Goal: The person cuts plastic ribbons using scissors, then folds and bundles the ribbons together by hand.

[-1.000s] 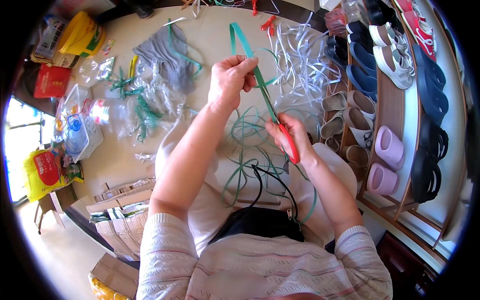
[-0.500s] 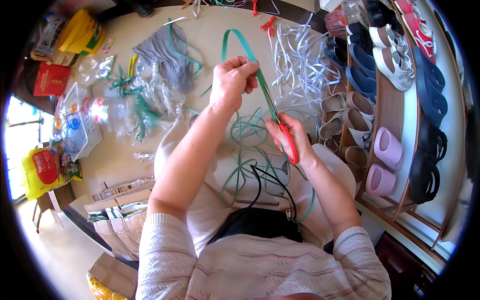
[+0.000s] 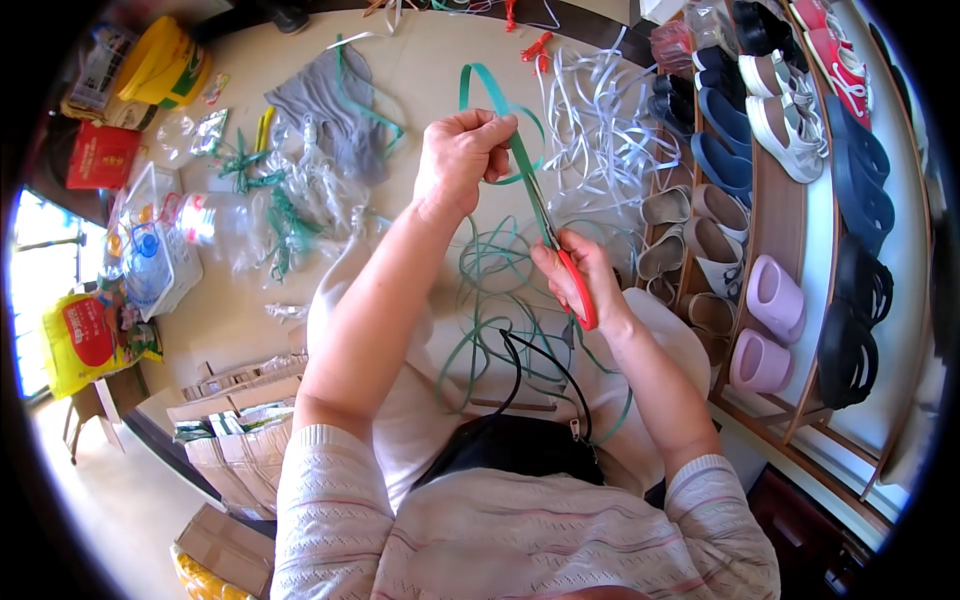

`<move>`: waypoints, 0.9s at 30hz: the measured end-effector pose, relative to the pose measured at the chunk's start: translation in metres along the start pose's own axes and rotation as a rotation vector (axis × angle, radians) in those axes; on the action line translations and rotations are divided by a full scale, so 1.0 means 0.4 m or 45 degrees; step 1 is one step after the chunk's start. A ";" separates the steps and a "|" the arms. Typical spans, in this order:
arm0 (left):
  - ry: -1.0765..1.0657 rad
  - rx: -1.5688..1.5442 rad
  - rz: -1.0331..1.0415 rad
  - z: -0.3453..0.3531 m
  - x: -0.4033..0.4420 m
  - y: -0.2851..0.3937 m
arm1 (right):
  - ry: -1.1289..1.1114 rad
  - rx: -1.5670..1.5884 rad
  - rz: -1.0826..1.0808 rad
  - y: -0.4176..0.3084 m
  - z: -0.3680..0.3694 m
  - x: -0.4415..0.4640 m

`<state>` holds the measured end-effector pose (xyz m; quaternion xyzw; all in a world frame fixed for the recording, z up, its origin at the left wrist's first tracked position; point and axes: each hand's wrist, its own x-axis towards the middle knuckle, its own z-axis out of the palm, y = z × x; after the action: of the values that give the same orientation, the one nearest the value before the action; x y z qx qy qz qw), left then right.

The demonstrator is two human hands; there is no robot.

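My left hand [image 3: 462,155] pinches a green plastic strap [image 3: 522,160] between thumb and fingers, out in front of me. Beyond the fingers the strap curls over in a loop. My right hand [image 3: 580,270] grips red-handled scissors [image 3: 574,282] lower and to the right. Their blades point up toward the left hand and lie along the strap; whether they are cutting into it I cannot tell. More green strap [image 3: 490,255] lies in loose coils on the floor and over my lap. A black cord [image 3: 515,375] runs from the dark bag at my waist.
A wooden shoe rack [image 3: 775,220] with several pairs of shoes stands close on the right. White straps [image 3: 600,130] lie heaped ahead. On the left are a grey cloth [image 3: 335,110], a clear plastic bottle [image 3: 215,220], a yellow bucket [image 3: 165,62] and a cardboard box [image 3: 235,465].
The loop beyond my left hand has shifted right and curled round further, its end now showing right of the fingers. My left hand has moved slightly; the scissors hold nearly the same place.
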<state>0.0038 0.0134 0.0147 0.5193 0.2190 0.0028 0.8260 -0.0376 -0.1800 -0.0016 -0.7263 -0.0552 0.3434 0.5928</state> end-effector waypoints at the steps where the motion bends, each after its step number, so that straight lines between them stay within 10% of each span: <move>1: -0.008 -0.030 0.026 0.001 -0.002 -0.003 | 0.003 -0.015 0.006 0.001 -0.001 0.000; 27: 0.004 -0.092 -0.048 0.009 -0.003 -0.016 | -0.061 0.075 0.020 0.001 -0.001 0.003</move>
<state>0.0027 0.0072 0.0110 0.4849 0.2298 -0.0038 0.8438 -0.0365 -0.1799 -0.0026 -0.7005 -0.0533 0.3669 0.6098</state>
